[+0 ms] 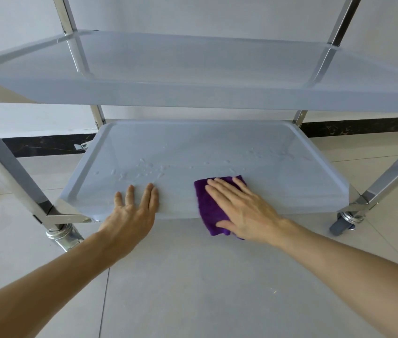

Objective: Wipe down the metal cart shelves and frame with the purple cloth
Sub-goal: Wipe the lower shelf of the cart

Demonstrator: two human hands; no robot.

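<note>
On lower shelf (290,181), left to right: left hand (133,213) flat, fingers straight, bracing front lip. Droplets (144,169) beyond it remain. Right hand (241,211) flat, pressing purple cloth (208,208) over front edge. Suggest overlapping strokes towards back rim, even pressure.

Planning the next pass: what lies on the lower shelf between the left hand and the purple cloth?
Head view: only bare shelf lies between the left hand and the purple cloth. Water droplets sit further back, beyond the fingertips.
</note>
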